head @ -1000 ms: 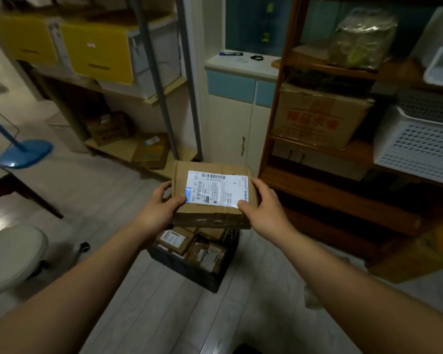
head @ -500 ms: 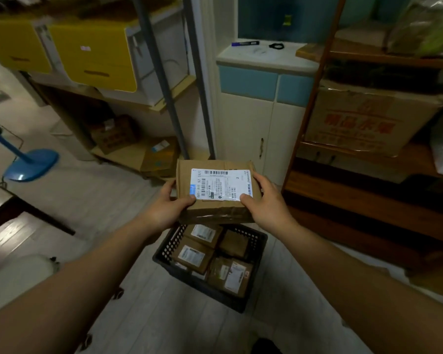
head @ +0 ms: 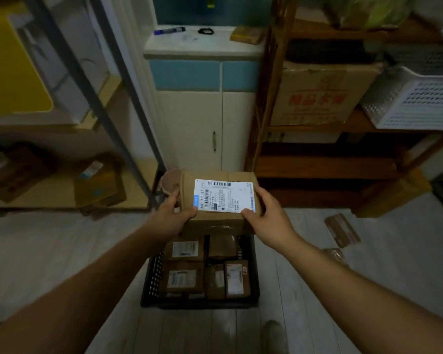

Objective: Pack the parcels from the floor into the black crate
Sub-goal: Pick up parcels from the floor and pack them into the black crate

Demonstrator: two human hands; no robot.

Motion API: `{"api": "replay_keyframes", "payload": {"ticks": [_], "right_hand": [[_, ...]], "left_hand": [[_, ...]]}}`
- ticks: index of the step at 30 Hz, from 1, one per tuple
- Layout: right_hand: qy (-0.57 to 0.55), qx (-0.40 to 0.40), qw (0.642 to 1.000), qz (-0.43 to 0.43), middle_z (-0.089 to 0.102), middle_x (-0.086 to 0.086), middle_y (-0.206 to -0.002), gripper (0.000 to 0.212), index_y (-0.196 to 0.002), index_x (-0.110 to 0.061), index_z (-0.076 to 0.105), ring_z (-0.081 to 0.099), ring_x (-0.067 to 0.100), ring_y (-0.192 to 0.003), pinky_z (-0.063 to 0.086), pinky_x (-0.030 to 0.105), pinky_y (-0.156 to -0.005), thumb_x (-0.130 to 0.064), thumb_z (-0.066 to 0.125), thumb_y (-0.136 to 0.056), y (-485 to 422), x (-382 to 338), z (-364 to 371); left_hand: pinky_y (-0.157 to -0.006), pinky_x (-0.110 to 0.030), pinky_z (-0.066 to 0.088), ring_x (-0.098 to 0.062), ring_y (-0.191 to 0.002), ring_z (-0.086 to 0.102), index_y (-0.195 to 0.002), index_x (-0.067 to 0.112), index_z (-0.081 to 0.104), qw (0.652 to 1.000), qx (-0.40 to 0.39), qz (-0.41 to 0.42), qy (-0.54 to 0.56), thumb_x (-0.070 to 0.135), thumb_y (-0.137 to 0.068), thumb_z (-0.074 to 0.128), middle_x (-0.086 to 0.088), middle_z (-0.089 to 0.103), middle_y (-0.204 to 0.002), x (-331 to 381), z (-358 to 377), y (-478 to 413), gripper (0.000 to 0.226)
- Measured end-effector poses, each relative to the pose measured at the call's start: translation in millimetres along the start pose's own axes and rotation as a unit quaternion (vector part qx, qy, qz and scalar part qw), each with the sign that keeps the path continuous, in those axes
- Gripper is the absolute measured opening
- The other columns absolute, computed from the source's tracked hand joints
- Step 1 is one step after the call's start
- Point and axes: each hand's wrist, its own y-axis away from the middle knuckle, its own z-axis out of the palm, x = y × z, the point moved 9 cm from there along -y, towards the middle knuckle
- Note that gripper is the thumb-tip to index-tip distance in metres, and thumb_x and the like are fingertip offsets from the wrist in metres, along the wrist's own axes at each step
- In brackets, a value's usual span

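A brown cardboard parcel [head: 219,200] with a white shipping label on top hangs in the air over the far end of the black crate [head: 152,277]. My left hand [head: 170,215] grips its left side and my right hand [head: 269,215] grips its right side. The crate stands on the floor below, holding several smaller labelled parcels [head: 184,277]. Two flat brown parcels [head: 342,229] lie on the floor to the right of the crate.
A white and blue cabinet [head: 202,123] stands straight ahead. A metal rack [head: 69,62] with yellow bins is on the left. A wooden shelf [head: 317,162] with a cardboard box and a white basket [head: 417,103] is on the right. A shoe tip [head: 273,330] shows below.
The view has tilted down and come closer to the crate, which now sits squarely below. The parcel stays held in both hands, now over the crate's far end.
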Motion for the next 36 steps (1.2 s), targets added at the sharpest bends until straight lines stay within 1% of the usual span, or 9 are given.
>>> {"api": "replay_keyframes", "payload": {"ticks": [7, 11, 16, 19, 21, 25, 30, 33, 36], "right_hand": [[0.006, -0.064, 0.998, 0.008, 0.05, -0.008, -0.134, 0.056, -0.131, -0.045, 0.041, 0.046, 0.009, -0.126, 0.046, 0.031, -0.1, -0.018, 0.064, -0.087, -14.6, 46.7, 81.2], [0.023, -0.089, 0.995, 0.044, 0.045, -0.005, -0.139, 0.058, -0.136, -0.042, 0.038, 0.046, 0.013, -0.126, 0.047, 0.031, -0.098, -0.02, 0.063, -0.088, -29.7, 128.1, 119.2], [0.038, -0.083, 0.993, 0.069, 0.047, -0.004, -0.135, 0.055, -0.135, -0.042, 0.039, 0.049, 0.014, -0.123, 0.047, 0.024, -0.093, -0.023, 0.063, -0.089, -51.0, 253.3, 172.8], [0.038, -0.078, 0.994, 0.069, 0.05, -0.007, -0.131, 0.054, -0.132, -0.041, 0.042, 0.05, 0.008, -0.119, 0.049, 0.018, -0.087, -0.025, 0.066, -0.086, -63.1, 327.1, 210.5], [0.027, -0.066, 0.995, 0.066, 0.049, -0.01, -0.126, 0.054, -0.129, -0.04, 0.043, 0.047, 0.004, -0.114, 0.047, 0.01, -0.079, -0.02, 0.068, -0.085, -72.7, 367.3, 231.4], [0.042, 0.006, 0.997, 0.069, 0.043, -0.002, -0.132, 0.071, -0.14, -0.039, 0.031, 0.046, 0.015, -0.123, 0.047, 0.027, -0.093, -0.025, 0.07, -0.083, -96.4, 432.4, 257.1], [0.004, 0.024, 0.998, 0.066, 0.028, -0.001, -0.141, 0.08, -0.149, -0.035, 0.018, 0.038, 0.017, -0.125, 0.033, 0.022, -0.092, -0.032, 0.067, -0.086, -130.8, 451.3, 263.6], [-0.039, -0.097, 0.99, 0.096, 0.05, -0.004, -0.133, 0.063, -0.142, -0.031, 0.039, 0.057, 0.012, -0.108, 0.053, 0.032, -0.086, -0.037, 0.066, -0.086, -140.9, 456.1, 286.7], [-0.045, -0.093, 0.988, 0.111, 0.068, -0.002, -0.108, 0.035, -0.124, -0.023, 0.057, 0.067, 0.014, -0.092, 0.057, 0.038, -0.083, -0.035, 0.059, -0.09, -127.6, 455.0, 295.3]], "left_hand": [[-0.1, -0.049, 0.045, -0.025, -0.116, 0.052, -0.146, 0.03, 0.022, 0.998, -0.001, -0.052, -0.034, 0.021, -0.086, 0.066, -0.001, 0.051, -0.125, -76.6, -22.3, -31.4, 0.076], [-0.098, -0.049, 0.048, -0.026, -0.121, 0.051, -0.147, 0.034, 0.02, 0.994, 0.0, -0.077, -0.073, 0.034, -0.081, 0.071, -0.001, 0.048, -0.138, -155.1, -5.9, -68.9, 0.083], [-0.091, -0.037, 0.05, -0.023, -0.116, 0.053, -0.146, 0.025, 0.022, 0.993, -0.042, -0.095, -0.047, 0.007, -0.088, 0.062, -0.007, 0.052, -0.132, -259.9, 41.4, -130.9, 0.073], [-0.098, -0.042, 0.049, -0.027, -0.121, 0.052, -0.147, 0.024, 0.018, 0.991, -0.05, -0.109, -0.059, 0.006, -0.088, 0.06, -0.008, 0.049, -0.137, -333.3, 64.9, -168.3, 0.075], [-0.089, -0.035, 0.049, -0.025, -0.117, 0.054, -0.149, 0.024, 0.014, 0.991, -0.031, -0.106, -0.077, 0.008, -0.089, 0.059, 0.0, 0.049, -0.13, -371.4, 72.2, -192.4, 0.077], [-0.072, -0.03, 0.051, -0.005, -0.087, 0.051, -0.145, 0.034, 0.023, 0.997, -0.008, -0.077, -0.025, 0.012, -0.088, 0.061, 0.007, 0.048, -0.123, -425.0, 77.3, -242.1, 0.072], [-0.064, -0.034, 0.055, -0.021, -0.093, 0.063, -0.139, 0.035, 0.039, 0.998, -0.044, -0.044, -0.006, 0.014, -0.081, 0.069, 0.001, 0.055, -0.119, -445.6, 64.2, -294.7, 0.069], [-0.084, -0.046, 0.056, -0.026, -0.102, 0.064, -0.131, 0.037, 0.05, 0.996, -0.085, -0.011, -0.032, 0.018, -0.076, 0.073, -0.004, 0.056, -0.129, -436.1, 67.7, -306.7, 0.063], [-0.088, -0.044, 0.054, -0.024, -0.104, 0.061, -0.135, 0.038, 0.042, 0.999, -0.017, 0.011, -0.049, 0.024, -0.082, 0.069, -0.003, 0.048, -0.136, -423.2, 69.8, -299.9, 0.062]]}}
